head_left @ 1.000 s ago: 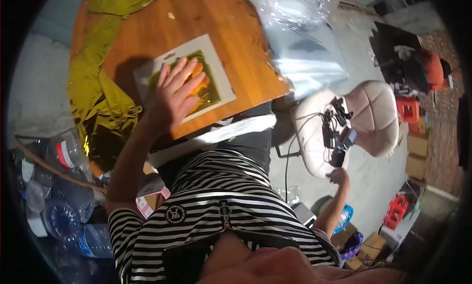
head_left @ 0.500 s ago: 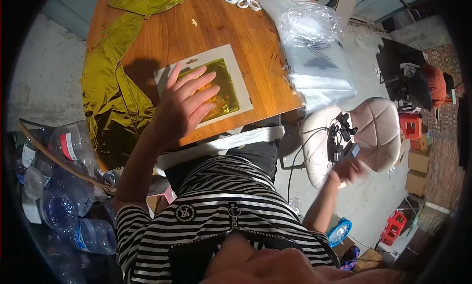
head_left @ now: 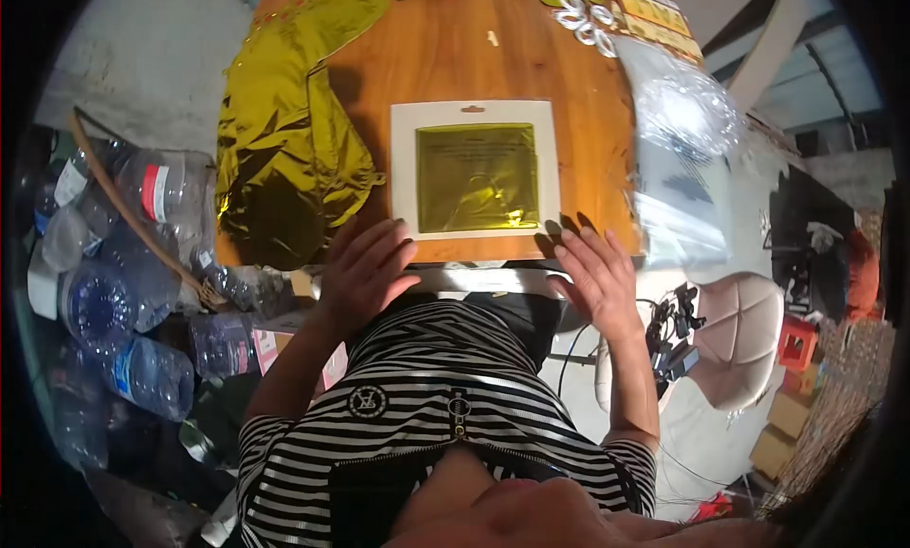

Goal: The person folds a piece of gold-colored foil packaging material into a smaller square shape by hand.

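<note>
Wooden table (head_left: 569, 83): left hand (head_left: 365, 268) and right hand (head_left: 595, 275), fingers spread and empty, should grip the foil card (head_left: 476, 173) by opposite edges.

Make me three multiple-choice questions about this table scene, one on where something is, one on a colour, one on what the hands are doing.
1. Where does the white card lie?
A. on the wooden table
B. on the chair
C. on the floor

2. What colour is the square sheet on the card?
A. red
B. gold
C. blue

3. How are the left hand and right hand?
A. both clenched on the card
B. one holding a bottle
C. both open, holding nothing

Answers:
1 A, the card lies flat near the table's near edge.
2 B, it shines gold like the crumpled foil to its left.
3 C, the fingers are spread at the table's edge, just below the card.
</note>
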### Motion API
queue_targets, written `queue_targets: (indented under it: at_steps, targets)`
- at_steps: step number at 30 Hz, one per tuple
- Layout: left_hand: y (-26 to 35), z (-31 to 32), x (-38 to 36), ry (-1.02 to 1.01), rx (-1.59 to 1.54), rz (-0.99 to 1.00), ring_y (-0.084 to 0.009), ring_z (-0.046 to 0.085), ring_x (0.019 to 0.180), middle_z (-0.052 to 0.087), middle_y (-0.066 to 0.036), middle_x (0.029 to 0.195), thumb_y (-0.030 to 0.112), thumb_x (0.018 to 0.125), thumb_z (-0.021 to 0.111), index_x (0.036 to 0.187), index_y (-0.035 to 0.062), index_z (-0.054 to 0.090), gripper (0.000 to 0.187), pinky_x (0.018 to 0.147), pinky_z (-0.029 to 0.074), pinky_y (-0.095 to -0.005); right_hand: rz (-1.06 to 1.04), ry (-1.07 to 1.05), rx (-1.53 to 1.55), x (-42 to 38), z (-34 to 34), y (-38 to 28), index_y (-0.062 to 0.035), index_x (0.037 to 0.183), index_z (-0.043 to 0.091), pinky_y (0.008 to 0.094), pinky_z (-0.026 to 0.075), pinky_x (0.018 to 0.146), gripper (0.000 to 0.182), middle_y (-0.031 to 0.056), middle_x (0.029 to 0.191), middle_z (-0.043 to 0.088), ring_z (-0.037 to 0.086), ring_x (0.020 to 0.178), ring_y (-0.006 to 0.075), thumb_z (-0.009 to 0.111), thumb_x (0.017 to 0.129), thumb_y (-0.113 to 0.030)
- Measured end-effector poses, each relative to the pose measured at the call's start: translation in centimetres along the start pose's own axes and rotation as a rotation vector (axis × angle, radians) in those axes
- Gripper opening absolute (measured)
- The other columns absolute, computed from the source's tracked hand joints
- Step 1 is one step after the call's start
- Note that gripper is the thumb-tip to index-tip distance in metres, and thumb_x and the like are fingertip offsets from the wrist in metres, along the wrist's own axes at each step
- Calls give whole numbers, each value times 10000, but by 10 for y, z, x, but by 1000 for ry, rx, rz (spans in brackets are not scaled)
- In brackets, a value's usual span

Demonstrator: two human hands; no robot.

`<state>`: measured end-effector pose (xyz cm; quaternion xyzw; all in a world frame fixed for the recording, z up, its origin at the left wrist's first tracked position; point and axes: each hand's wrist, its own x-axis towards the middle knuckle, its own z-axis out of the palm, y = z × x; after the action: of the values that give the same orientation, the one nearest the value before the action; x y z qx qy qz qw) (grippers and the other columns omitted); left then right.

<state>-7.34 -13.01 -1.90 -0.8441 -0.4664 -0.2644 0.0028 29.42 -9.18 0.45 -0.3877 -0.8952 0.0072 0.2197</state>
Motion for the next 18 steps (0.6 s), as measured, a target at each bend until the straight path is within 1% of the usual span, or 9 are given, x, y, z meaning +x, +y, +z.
queue_targets:
  at_steps: [2,8,10,11,13,14,15,17,18]
  targets:
    - [5,4,1,65,-46,-44,-250,642,1184,690,-50,1253,108,703,880,1106,103,705,439,1137,381,-508,-15,-24,20,10,3,6,-170,1254,697,484,416,1130,516,10,1329,671,613,1230,269,859,765,-213]
    - [1,9,-8,182,-121,-49,-229,673,1115,726,-31,1170,102,761,842,1027,118,723,292,1122,396,-483,-117,15,31,9,12,16,-172,1063,767,464,408,1150,353,-25,1189,726,642,1163,236,875,734,-239]
    - [4,5,-3,182,-166,-95,-225,675,1093,733,-27,1145,105,776,832,1006,116,730,253,1110,405,-474,-133,66,59,10,12,18,-155,991,771,425,460,1064,247,-13,1107,745,660,1065,225,853,762,-202]
    - [6,2,0,187,-210,-130,-221,677,1072,740,-23,1120,108,790,822,985,114,736,213,1098,413,-466,-131,60,64,11,11,18,-155,991,771,425,460,1064,247,-13,1107,745,660,1065,225,853,762,-202]
    - [7,-3,5,177,-227,-174,-220,679,1021,747,-19,1063,104,795,817,973,109,740,194,1045,434,-439,70,3,265,17,7,15,-137,940,766,393,485,924,163,12,1036,759,654,979,216,823,788,-152]
    - [7,-5,6,170,-242,-214,-219,681,971,753,-16,1007,100,800,812,961,103,744,174,993,455,-413,108,30,282,23,6,12,-123,908,760,367,456,802,100,10,942,741,614,852,219,807,820,-129]
    - [8,-5,8,167,-243,-218,-219,681,971,753,-16,1007,100,800,812,961,103,744,174,993,455,-413,109,26,285,28,5,7,-123,908,760,367,456,802,100,10,942,741,614,852,219,807,820,-129]
    - [12,-3,12,193,-248,-332,-227,664,863,738,-17,896,79,785,812,949,101,738,181,853,461,-383,492,-9,434,37,3,-6,-81,882,745,375,462,787,74,49,861,712,590,791,244,794,833,-106]
    - [13,-3,16,189,-250,-335,-227,664,863,738,-17,896,79,785,812,949,101,738,181,853,461,-383,551,9,419,45,3,-11,-56,866,733,379,463,758,74,74,823,696,586,767,266,788,834,-95]
